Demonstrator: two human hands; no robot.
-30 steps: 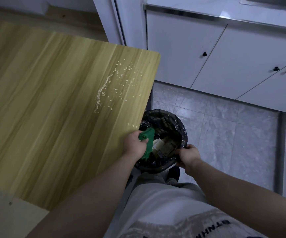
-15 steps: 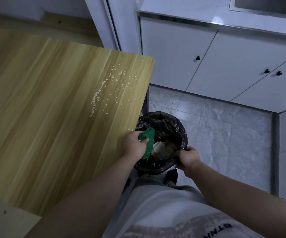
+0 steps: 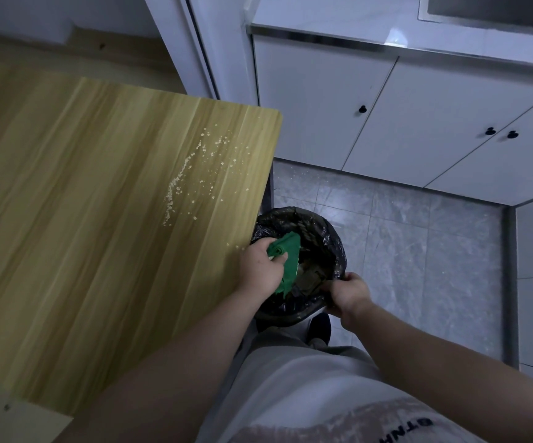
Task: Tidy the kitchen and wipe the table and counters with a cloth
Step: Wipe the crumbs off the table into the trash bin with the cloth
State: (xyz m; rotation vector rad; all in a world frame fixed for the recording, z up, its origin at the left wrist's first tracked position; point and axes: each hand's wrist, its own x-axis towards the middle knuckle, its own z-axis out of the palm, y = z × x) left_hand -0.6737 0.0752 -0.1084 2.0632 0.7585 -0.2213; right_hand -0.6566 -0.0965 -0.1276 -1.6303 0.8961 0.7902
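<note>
Head view: my left hand (image 3: 260, 270) grips the green cloth (image 3: 287, 265) at the table (image 3: 98, 219) edge, over the bin (image 3: 306, 225). My right hand (image 3: 350, 294) pinches the bin's black liner rim. Crumbs (image 3: 191, 174) lie scattered on the tabletop near its corner.

White cabinets (image 3: 322, 107) — black knobs (image 3: 362, 109), grey floor tiles (image 3: 418, 238).

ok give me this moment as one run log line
left hand grips green cloth over bin | right hand holds bin rim | crumbs on table
</note>
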